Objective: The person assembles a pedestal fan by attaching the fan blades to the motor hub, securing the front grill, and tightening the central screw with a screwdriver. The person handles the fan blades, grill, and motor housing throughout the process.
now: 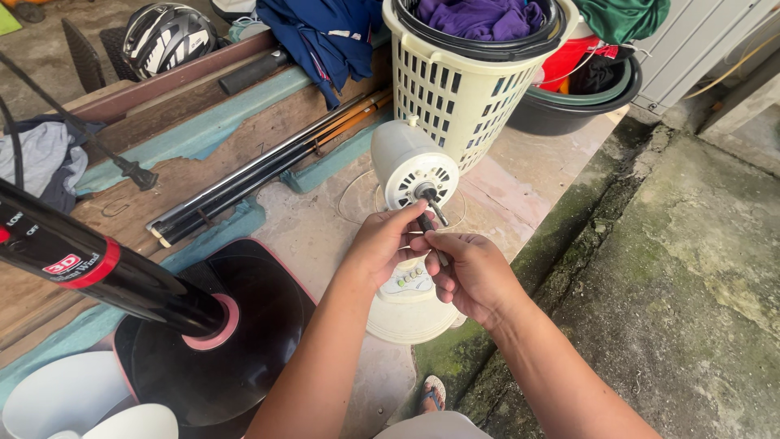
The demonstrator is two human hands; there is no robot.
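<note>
A cream fan motor head [410, 167] with its bare metal shaft [432, 202] stands on a round cream base [406, 313], no blades or guard on it. My left hand [382, 244] and my right hand [473, 272] meet just below the shaft. Between their fingertips they pinch a thin dark tool [429, 229], a screwdriver by its look, pointing up at the shaft. A thin wire ring [357, 199] lies on the floor behind the motor.
A black fan stand with a round black and red base [219, 349] sits to the left. A cream laundry basket [463, 81] of clothes, dark poles [260, 175], a helmet [166, 32] and basins [577, 102] lie behind. Mossy concrete [691, 268] is lower on the right.
</note>
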